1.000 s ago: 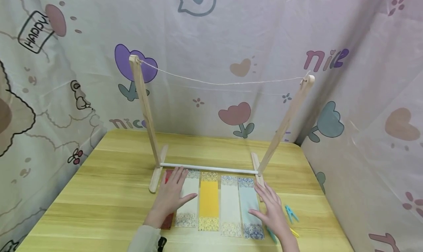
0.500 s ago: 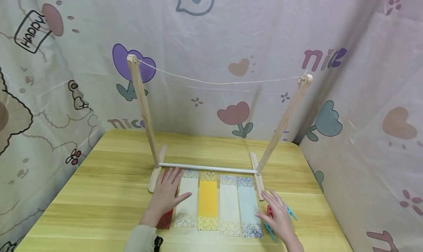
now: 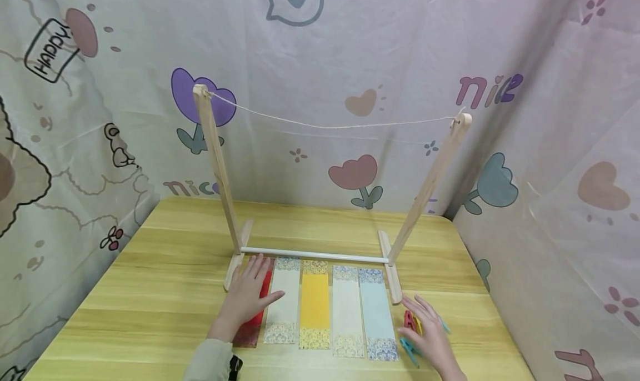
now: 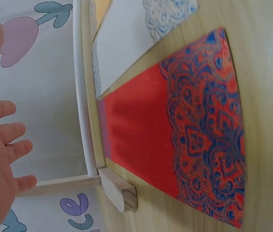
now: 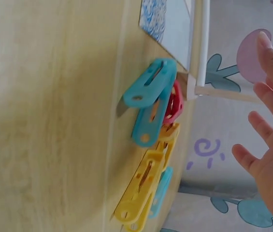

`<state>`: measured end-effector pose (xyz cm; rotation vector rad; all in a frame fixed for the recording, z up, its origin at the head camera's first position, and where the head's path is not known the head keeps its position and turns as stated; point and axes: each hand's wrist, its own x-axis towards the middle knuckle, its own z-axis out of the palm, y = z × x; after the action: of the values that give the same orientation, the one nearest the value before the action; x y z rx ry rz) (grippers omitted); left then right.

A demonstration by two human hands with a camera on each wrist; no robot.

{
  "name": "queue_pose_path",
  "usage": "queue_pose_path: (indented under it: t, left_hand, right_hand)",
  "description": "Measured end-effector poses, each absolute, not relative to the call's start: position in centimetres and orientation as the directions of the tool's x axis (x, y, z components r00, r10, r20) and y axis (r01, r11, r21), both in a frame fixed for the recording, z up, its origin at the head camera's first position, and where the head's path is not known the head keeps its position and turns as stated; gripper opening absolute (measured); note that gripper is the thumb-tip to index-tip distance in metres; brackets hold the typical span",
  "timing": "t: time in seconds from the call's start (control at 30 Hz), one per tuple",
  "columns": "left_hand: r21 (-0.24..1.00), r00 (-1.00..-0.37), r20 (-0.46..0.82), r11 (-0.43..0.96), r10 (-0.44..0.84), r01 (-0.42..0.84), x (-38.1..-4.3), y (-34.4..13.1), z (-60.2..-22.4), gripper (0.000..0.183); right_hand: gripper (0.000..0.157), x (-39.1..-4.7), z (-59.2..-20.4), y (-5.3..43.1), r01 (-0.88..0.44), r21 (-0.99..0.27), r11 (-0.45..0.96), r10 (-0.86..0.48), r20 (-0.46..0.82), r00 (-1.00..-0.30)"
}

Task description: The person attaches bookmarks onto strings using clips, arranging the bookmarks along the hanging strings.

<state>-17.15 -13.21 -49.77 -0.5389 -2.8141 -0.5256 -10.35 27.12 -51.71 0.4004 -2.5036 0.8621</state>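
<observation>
My left hand [image 3: 246, 297], fingers spread, is over the red card [image 4: 136, 125] and hides part of it in the head view; the left wrist view shows the hand apart from the card. To its right lie a white card [image 3: 282, 303], a yellow card [image 3: 315, 300], another white card [image 3: 347, 309] and a pale blue card [image 3: 377, 309], with patterned ends. My right hand [image 3: 429, 331] hovers with relaxed fingers over plastic clothespins at the right. Among them are a teal clothespin [image 5: 150, 89], a red clothespin [image 5: 176, 104] and a yellow clothespin [image 5: 141, 183]. Both hands hold nothing.
Behind the cards stands a wooden frame with a left post [image 3: 216, 164], a right post [image 3: 430, 186] and a white crossbar [image 3: 315, 255]. A thin string [image 3: 325, 127] sags between the post tops. The wooden table [image 3: 125, 309] meets a printed curtain [image 3: 280, 59] behind.
My right hand has moved right and down from the pale blue card to the clothespins. My left hand has shifted slightly left over the red card, showing more of the white one.
</observation>
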Motion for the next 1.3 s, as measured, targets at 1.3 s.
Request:
queue_pose_path:
  t: [1.3]
  left_hand:
    - [0.318, -0.937, 0.173, 0.883, 0.305, 0.346, -19.4, -15.9, -52.2, 0.079]
  right_hand:
    - [0.059, -11.1, -53.5, 29.4, -0.339, -0.502, 0.796, -0.139, 0.393, -0.909]
